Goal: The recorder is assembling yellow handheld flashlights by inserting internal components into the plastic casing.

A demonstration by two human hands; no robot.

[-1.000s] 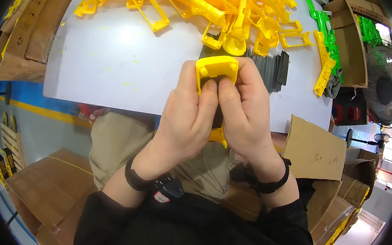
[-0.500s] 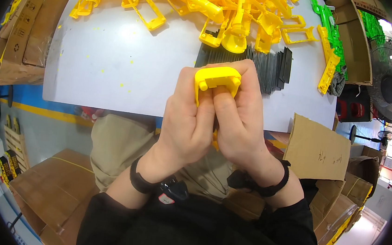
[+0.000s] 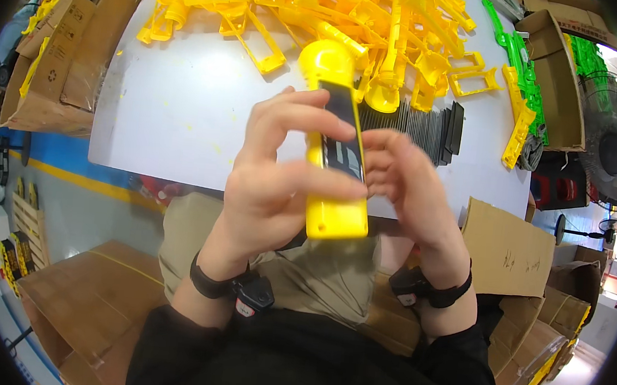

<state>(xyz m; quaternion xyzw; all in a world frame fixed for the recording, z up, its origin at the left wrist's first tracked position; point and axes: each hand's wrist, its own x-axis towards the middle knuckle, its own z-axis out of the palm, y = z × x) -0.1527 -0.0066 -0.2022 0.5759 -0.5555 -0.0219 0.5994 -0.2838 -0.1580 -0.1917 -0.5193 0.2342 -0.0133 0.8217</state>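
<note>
My left hand (image 3: 259,188) grips a long yellow plastic housing (image 3: 337,221) with a rounded knob at its far end. A glossy black panel (image 3: 341,155) lies along its upper face, and the fingers of that hand reach across it. Close by the housing's right edge is my right hand (image 3: 420,191), its fingers loosely bent, apart and a little blurred. Nothing shows in the right hand; whether its fingertips touch the housing I cannot tell. Behind it, a row of thin black panels (image 3: 402,127) stands packed together on the white table (image 3: 176,115).
A heap of yellow plastic parts (image 3: 281,3) covers the table's far side. Green plastic parts (image 3: 522,68) lie at the far right, beside an open cardboard box (image 3: 553,82). A cardboard flap (image 3: 505,246) rises at the near right, and another carton (image 3: 47,82) stands left.
The housing has turned from end-on to lengthwise, so its black panel now shows. My hands, clasped together around it before, have parted; the right has come off to the right.
</note>
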